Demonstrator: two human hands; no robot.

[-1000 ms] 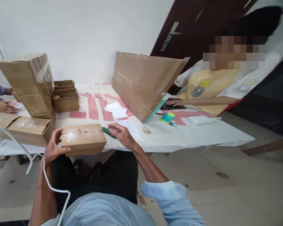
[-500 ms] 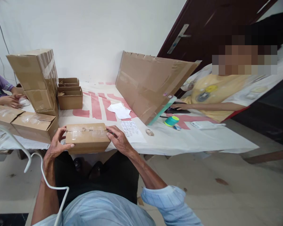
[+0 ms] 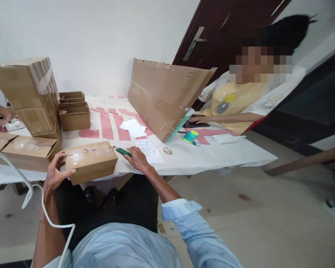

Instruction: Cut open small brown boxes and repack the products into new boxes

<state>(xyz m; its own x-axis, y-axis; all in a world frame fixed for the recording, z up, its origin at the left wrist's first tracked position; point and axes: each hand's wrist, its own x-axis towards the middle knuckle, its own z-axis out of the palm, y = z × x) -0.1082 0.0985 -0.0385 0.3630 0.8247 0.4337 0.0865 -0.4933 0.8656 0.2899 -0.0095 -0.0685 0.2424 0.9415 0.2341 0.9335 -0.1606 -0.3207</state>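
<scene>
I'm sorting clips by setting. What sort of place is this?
Likely a small packing workroom: the left hand holds a taped box at a cloth-covered table, stacked boxes stand beside it, and another person sits at the same table.

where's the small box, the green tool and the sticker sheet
small box (image 3: 89, 156), head view, middle of its taped top face
green tool (image 3: 123, 151), head view, middle of its body
sticker sheet (image 3: 147, 149), head view, centre of the printed paper
</scene>
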